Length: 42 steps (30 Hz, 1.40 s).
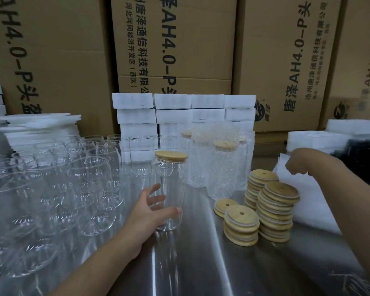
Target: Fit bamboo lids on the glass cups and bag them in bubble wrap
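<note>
A clear glass cup (173, 184) stands upright on the steel table (201, 263) with a bamboo lid (171, 156) sitting slightly tilted on its mouth. My left hand (152, 212) holds the cup low down, thumb in front and fingers behind the glass. My right hand (297, 165) is at the right, fingers curled down onto a pile of white bubble-wrap bags (308, 195); whether it pinches a bag is hidden. Stacks of bamboo lids (273, 210) stand between the two hands.
Many bare glass cups (62, 189) crowd the left of the table. Several cups wrapped in bubble wrap (218, 167) stand behind the lid stacks. White foam blocks (179, 116) and large cardboard cartons (179, 50) line the back; more foam (320, 137) lies at the right.
</note>
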Tool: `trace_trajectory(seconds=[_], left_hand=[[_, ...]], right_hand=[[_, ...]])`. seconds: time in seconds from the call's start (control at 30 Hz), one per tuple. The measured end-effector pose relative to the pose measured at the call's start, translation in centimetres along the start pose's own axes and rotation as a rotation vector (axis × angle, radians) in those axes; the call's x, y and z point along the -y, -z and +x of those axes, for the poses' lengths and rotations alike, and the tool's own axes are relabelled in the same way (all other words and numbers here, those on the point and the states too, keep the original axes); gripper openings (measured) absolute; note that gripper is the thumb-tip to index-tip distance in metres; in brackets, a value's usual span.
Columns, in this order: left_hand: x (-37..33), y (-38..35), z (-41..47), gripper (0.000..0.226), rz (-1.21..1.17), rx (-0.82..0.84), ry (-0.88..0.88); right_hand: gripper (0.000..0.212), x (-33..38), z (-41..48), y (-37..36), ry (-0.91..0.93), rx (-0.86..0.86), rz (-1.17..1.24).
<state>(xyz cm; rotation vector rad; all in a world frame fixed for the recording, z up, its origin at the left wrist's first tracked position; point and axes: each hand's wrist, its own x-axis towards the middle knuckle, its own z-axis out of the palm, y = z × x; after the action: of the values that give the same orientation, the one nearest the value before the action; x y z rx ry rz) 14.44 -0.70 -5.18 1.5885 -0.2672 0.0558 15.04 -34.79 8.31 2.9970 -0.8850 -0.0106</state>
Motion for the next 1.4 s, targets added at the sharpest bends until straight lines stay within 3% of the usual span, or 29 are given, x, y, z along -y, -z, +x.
trace_trajectory(seconds=[0.17,0.33,0.43,0.5,0.57,0.6,0.73,0.83,0.93,1.0,1.1,1.27,1.4], left_hand=[[-0.3,-0.1,-0.2,0.091,0.002,-0.002,-0.003],[-0.4,-0.1,-0.3,0.089,-0.001,-0.015,0.000],[-0.4,-0.1,-0.2,0.088,-0.005,-0.019,0.005],[-0.4,-0.1,-0.2,0.086,-0.007,-0.023,0.007],[-0.4,-0.1,-0.2,0.087,-0.005,-0.023,0.008],[-0.5,-0.1,-0.2,0.088,-0.004,-0.022,0.009],[-0.6,-0.2,-0.2,0.090,-0.009,-0.021,0.008],[-0.7,-0.3,-0.3,0.088,-0.017,-0.023,0.011],[-0.7,-0.3,-0.3,0.086,-0.030,-0.042,0.006],[-0.8,-0.3,-0.3,0.085,-0.045,-0.068,-0.002],[-1.0,-0.4,-0.3,0.086,-0.088,-0.136,-0.024],[-1.0,0.2,0.3,0.075,-0.140,-0.289,-0.123],[-1.4,0.4,0.4,0.086,-0.151,-0.363,-0.183]], right_hand=[[0.029,0.1,0.0,2.3,-0.045,-0.101,0.017],[0.027,0.3,-1.5,0.7,0.017,0.179,-0.091],[0.012,0.5,-2.3,-0.9,0.003,0.210,-0.107],[0.002,0.9,-2.7,-0.9,0.030,0.156,-0.111],[0.044,0.9,-2.0,-0.2,0.018,0.115,-0.065],[0.049,0.9,-1.7,0.3,-0.018,0.089,-0.019],[0.014,1.8,-3.0,3.3,-0.005,-0.124,0.138],[0.018,2.9,-4.6,5.2,0.082,-0.385,0.238],[0.024,4.7,-7.6,6.5,0.252,-0.467,0.441],[0.029,6.3,-9.8,6.4,0.387,-0.402,0.650],[0.023,9.0,-12.2,4.4,0.558,-0.165,0.810],[0.023,14.2,-11.5,-2.9,0.688,0.102,0.773],[0.017,16.3,-10.3,-8.6,0.751,0.174,0.686]])
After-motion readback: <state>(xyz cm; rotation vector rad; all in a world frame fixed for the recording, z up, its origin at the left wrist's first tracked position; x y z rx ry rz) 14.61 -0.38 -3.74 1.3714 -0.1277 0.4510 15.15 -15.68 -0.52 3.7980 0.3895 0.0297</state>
